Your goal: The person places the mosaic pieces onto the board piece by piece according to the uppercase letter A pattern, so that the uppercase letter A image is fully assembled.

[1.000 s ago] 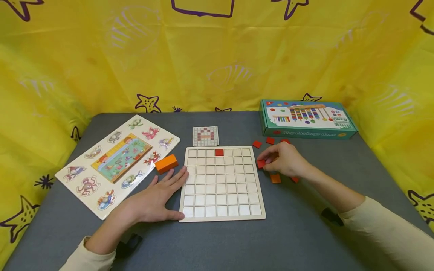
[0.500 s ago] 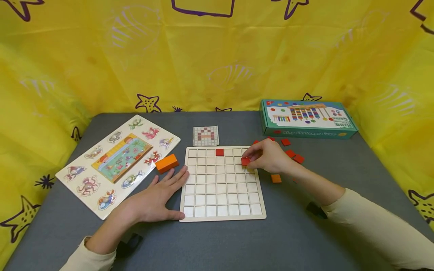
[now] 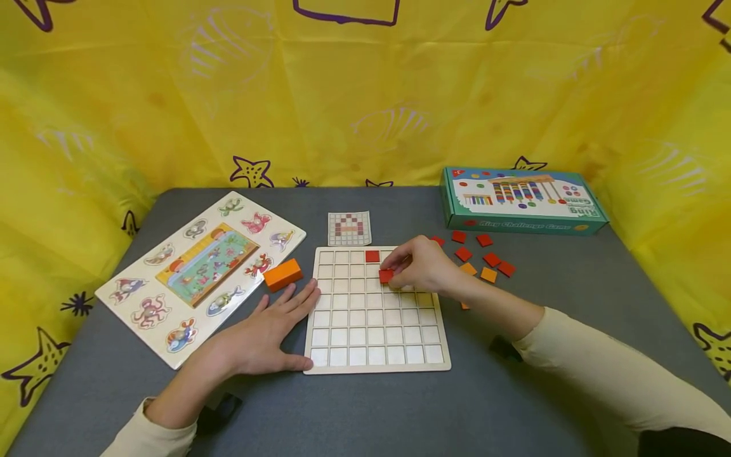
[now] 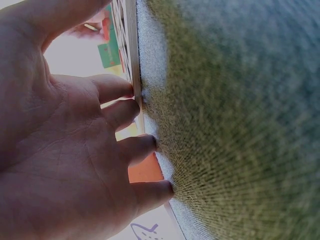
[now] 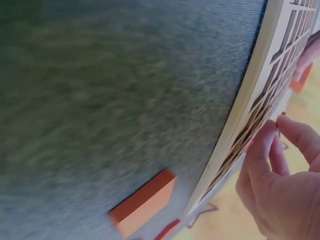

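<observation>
A pale wooden grid board (image 3: pixel 366 370) lies flat at the middle of the table. One red square tile (image 3: pixel 372 256) sits in a cell of its top row. Between thumb and fingertips, my right hand (image 3: pixel 421 265) pinches another red tile (image 3: pixel 386 276), held over the board's upper part just below and right of the first. My left hand (image 3: pixel 268 336) is spread flat on the table, its thumb and fingertips at the board's left edge. In the left wrist view its fingers (image 4: pixel 137 150) are straight, with the fingertips down at the cloth.
Loose red tiles (image 3: pixel 492 259) and orange tiles (image 3: pixel 488 274) lie right of the board. Behind it is a small pattern card (image 3: pixel 349 228). An orange block (image 3: pixel 283 275) sits beside a sea-animal puzzle board (image 3: pixel 200 279) at left. A green game box (image 3: pixel 522 200) stands back right.
My right hand has picked up a red tile from the right of the board and carried it left over the grid. My left hand has stayed in place.
</observation>
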Motion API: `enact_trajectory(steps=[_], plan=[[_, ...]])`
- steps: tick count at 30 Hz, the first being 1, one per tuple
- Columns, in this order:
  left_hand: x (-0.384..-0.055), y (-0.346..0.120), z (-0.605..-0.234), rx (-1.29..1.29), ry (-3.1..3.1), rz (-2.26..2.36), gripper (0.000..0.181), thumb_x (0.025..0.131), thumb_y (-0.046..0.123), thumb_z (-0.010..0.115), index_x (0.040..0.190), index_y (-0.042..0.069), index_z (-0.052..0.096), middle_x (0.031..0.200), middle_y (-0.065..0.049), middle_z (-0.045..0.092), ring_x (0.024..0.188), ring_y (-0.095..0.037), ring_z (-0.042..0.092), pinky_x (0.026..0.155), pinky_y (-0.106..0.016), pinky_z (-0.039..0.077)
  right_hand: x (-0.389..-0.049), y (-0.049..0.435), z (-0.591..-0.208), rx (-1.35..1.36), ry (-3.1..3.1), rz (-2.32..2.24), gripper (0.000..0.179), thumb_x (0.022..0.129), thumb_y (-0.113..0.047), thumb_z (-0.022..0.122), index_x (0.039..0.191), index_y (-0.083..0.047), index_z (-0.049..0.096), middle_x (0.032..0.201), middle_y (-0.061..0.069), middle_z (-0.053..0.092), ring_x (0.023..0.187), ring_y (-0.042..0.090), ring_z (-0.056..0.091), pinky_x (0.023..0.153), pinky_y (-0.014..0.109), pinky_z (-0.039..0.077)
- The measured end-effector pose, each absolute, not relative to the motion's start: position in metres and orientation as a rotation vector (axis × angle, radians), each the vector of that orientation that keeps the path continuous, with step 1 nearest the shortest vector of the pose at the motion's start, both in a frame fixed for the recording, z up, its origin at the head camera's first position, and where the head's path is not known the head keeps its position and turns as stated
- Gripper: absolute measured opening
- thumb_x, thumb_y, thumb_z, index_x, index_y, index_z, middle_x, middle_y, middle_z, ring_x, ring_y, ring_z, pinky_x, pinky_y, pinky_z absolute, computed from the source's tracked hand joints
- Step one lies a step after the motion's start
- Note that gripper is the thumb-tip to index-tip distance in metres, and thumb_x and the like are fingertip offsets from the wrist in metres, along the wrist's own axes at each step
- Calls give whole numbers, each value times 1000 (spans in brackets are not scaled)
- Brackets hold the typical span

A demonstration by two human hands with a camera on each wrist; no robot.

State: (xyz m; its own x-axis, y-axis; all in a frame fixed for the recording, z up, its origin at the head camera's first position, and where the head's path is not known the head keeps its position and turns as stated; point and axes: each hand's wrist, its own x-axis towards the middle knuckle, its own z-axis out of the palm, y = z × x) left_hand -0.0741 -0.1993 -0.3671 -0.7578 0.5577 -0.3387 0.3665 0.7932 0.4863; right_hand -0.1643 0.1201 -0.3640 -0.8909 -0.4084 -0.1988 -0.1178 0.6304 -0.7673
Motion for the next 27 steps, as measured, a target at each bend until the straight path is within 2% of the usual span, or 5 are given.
enact_trajectory(steps=[7,18,27], plan=[[-74,-200,-368,683,2516,530,114,85,54,82,169,16,14,177,-3,4,161,-43,6,118,-80,4,-169,102,-362,-407,2485,-1137,25,78,-4,83,101,-11,83,89,2,78,82,16,69,75,28,57],[-75,-199,-368,675,2513,520,114,85,55,81,169,17,14,177,-1,3,161,-43,6,118,-80,4,-178,79,-362,-346,2487,-1153,27,73,0,86,98,-11,84,87,4,77,83,19,66,66,26,55],[-75,-198,-369,669,2514,517,115,84,57,81,169,17,15,177,-2,4,161,-43,6,118,-80,4,-183,69,-365,-369,2524,-1098,25,73,-4,91,96,-11,84,87,1,76,85,18,67,73,26,56]])
